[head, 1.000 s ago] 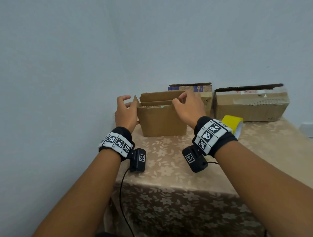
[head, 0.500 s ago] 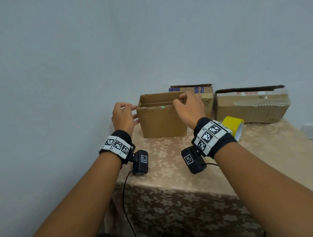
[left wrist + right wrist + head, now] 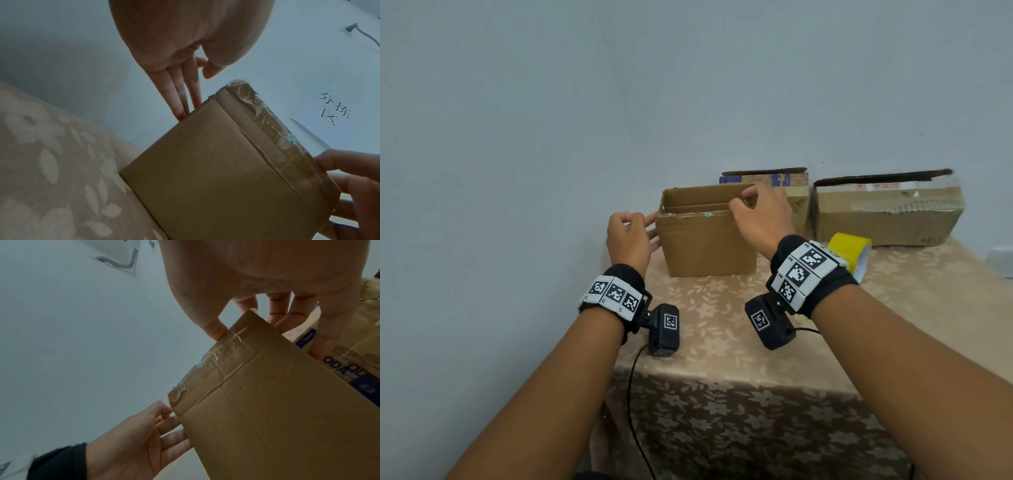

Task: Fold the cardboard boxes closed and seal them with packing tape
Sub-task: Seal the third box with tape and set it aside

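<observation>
The open box [image 3: 705, 236], at the table's [image 3: 722, 329] 11 o'clock corner, is touched at 9 o'clock by the left hand's [image 3: 628, 236] straight fingers, while only the right wrist view shows the right hand's [image 3: 257, 280] thumb pinching its taped flap [image 3: 232, 350].

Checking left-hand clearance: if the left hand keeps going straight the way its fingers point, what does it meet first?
The left hand points right, fingers straight, already at the front box's left side. It likely just presses that wall.

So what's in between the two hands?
The small open cardboard box stands between them in the head view: the left hand touches its left side and the right hand holds its top right edge.
</observation>
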